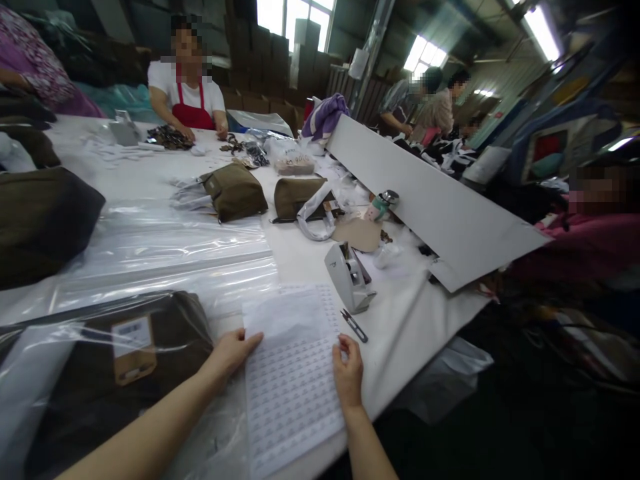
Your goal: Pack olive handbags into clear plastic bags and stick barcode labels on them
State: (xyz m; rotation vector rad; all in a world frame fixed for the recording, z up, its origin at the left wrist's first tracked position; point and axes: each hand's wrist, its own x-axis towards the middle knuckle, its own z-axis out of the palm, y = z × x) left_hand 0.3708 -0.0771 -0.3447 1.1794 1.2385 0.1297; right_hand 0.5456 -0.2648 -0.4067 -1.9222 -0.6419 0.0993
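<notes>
- The sheet of printed labels (293,393) is lying by the near edge of the worktop (403,307), with rows of small print running across it and a blank patch showing towards its top.
- The left hand (234,350) is working the sheet's left edge, its thumb reaching onto the paper; whether its other fingers are gripping underneath, I cannot tell.
- And the right hand (349,370) is hugging the opposite edge, fingers curling in; I cannot tell if they are pinching the paper.
- Just beyond that hand, small snips (354,326) are lying near the worktop's right edge, with a tape dispenser (345,277) standing just behind them.
- Over to the left, a dark bag (187,333) is sitting under clear plastic, its tag (134,347) showing through.
- Farther back, two olive bags (239,192) are resting side by side, apart.
- At the far edge, a person in a red apron (193,110) is facing this way, hands on the worktop.
</notes>
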